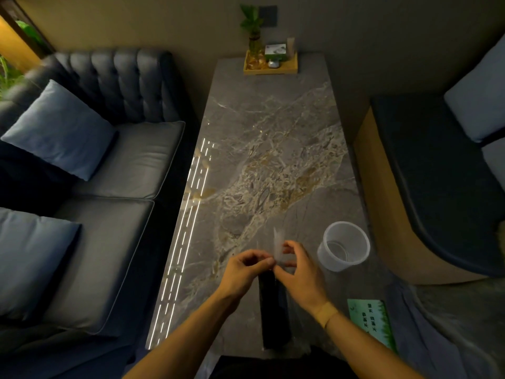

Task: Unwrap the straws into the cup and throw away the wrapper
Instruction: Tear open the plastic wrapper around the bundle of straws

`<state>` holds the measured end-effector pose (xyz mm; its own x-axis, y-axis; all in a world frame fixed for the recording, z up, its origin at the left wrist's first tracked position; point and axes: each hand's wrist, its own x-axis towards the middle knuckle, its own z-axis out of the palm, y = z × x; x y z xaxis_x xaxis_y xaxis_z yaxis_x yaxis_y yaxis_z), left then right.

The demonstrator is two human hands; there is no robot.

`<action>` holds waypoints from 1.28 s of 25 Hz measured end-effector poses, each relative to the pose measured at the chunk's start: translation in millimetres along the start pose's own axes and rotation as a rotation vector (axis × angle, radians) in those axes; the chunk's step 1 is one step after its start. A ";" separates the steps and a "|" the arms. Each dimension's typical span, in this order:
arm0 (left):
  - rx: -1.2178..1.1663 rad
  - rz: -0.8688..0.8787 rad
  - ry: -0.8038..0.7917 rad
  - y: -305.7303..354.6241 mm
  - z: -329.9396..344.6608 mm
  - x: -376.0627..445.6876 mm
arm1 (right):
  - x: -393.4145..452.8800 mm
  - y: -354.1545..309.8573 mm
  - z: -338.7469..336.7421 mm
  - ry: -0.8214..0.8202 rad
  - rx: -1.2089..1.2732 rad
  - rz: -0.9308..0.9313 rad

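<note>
Marble table (273, 127) carries a clear cup (345, 246) standing upright, empty. Left of the cup, dark straws (273, 310) lie lengthwise; left hand (246, 272) and right hand (297, 269) pinch their clear wrapper (278, 242).

A dim room held a marble table (273, 149), a tufted dark sofa (114, 149) left, a cushioned bench (437, 181) right.

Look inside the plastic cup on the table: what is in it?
The cup looks empty: its clear bottom shows and no straw stands in it. Part of its near inner wall is hidden by the rim.
</note>
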<state>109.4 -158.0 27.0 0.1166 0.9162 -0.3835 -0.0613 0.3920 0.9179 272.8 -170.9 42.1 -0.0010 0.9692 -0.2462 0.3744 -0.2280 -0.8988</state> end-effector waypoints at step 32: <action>0.284 0.303 0.123 83.0 33.2 -33.0 | 0.9 -94.4 -69.8 -0.094 0.237 0.095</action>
<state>133.4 -158.5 119.2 0.0154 0.9962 -0.0857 0.2027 0.0808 0.9759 302.2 -142.1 152.0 -0.0662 0.9321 -0.3561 0.1491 -0.3436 -0.9272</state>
